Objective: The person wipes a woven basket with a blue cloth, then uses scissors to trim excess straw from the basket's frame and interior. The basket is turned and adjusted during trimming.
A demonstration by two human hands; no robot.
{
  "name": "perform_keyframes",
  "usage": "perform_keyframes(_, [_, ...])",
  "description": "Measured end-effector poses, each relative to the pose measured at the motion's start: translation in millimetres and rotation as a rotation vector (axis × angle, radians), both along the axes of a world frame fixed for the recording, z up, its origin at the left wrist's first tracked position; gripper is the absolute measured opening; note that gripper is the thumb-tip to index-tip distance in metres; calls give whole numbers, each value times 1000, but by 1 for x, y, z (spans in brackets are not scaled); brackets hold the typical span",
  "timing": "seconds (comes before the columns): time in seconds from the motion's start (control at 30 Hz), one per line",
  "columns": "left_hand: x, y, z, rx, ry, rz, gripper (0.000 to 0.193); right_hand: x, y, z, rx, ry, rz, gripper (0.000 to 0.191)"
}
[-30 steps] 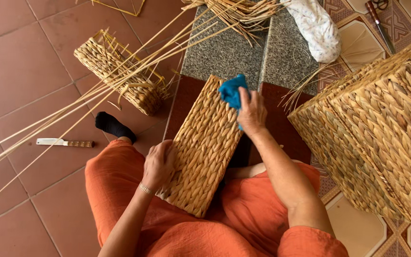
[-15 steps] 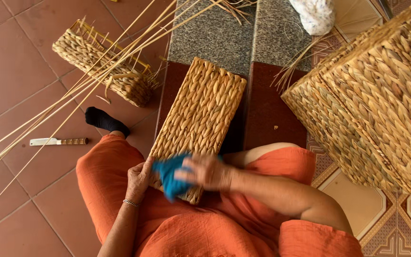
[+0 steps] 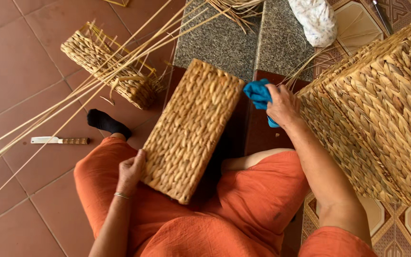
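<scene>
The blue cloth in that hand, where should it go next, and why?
Probably back down onto the woven basket. The right hand holds the blue cloth bunched up just off the basket's right edge, not touching it. The left hand grips the basket's near left edge, steadying it on the lap, so its flat woven face lies open for a wipe.

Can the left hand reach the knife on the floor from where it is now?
Probably yes. The left hand grips the woven panel, but the knife lies on bare tile to its left with nothing between; it must release the panel first.
</scene>
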State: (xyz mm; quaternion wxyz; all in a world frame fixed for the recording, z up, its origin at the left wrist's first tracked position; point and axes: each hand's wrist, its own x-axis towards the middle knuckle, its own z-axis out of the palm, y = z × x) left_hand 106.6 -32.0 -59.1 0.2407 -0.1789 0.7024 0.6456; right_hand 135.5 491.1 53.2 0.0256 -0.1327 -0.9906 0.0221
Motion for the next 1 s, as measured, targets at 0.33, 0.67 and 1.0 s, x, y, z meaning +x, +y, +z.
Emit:
perform_keyframes(0.33, [-54, -44, -4, 24, 150, 239, 26, 13, 10, 0, -59, -683, -273, 77])
perform_keyframes(0.67, [-66, -73, -16, -33, 126, 285, 45, -99, -20, -101, -348, -673, -73, 88])
perform_keyframes(1.0, [-39, -66, -13, 166, 352, 275, 56, -104, -39, -163, -1051, -759, -330, 95])
